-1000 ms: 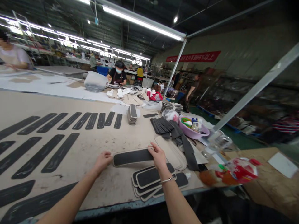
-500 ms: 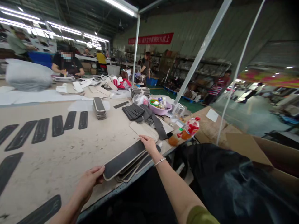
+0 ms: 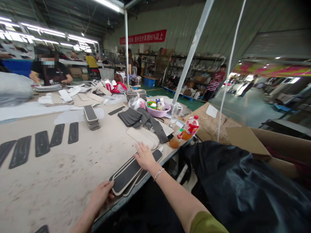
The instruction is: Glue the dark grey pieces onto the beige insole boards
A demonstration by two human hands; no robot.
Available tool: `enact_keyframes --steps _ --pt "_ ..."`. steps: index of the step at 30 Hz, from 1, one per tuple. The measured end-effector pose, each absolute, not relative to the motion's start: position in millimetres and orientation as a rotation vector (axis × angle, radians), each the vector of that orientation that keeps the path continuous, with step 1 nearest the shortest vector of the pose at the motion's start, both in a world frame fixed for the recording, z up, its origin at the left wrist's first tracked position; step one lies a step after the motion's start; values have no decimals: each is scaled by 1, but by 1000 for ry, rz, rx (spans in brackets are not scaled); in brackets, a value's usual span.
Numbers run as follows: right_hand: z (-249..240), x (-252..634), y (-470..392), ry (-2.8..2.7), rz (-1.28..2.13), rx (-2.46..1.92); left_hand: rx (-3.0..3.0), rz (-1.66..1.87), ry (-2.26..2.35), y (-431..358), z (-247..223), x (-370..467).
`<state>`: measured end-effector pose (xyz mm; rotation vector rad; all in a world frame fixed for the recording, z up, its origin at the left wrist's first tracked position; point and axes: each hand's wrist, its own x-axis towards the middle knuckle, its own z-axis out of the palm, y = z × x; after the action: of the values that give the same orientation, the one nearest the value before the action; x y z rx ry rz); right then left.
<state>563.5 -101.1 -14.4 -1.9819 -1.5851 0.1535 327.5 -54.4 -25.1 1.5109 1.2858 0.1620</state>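
Dark-grey panel point(image 3: 126, 175) lies pinched by the left hand point(image 3: 102, 193), beneath the spread right hand point(image 3: 145, 158).

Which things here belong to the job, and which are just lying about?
Job, judging by placement:
- pale-edged dark panel, at both left hand and right hand
- loose dark pieces
- dark strips

Probably just lying about:
- purple basin
- bottles
- plastic bag

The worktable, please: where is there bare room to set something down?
Bare worktable lies between the dark strips, the small stack and the left hand. Crowded: the right side, with black pieces, purple basin and bottles, and the panel pile by the right hand.
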Motion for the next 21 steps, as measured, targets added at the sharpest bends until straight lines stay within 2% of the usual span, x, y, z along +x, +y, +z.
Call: enact_keyframes --steps 4,9,14,18,21 --pt "-19 524 -115 -2130 180 -1798 1509 118 1291 -51 -34 327" --pt "-26 513 -118 -2096 358 -1828 1665 27 1315 -47 -40 326" --pt "-15 547 -99 -1977 479 -1771 1595 28 1324 -51 -41 328" --pt "-4 599 -75 -1538 161 -2274 1546 2 1323 -56 -38 328" --pt "-5 628 -62 -1343 85 -2581 1621 14 1330 -56 -35 319"
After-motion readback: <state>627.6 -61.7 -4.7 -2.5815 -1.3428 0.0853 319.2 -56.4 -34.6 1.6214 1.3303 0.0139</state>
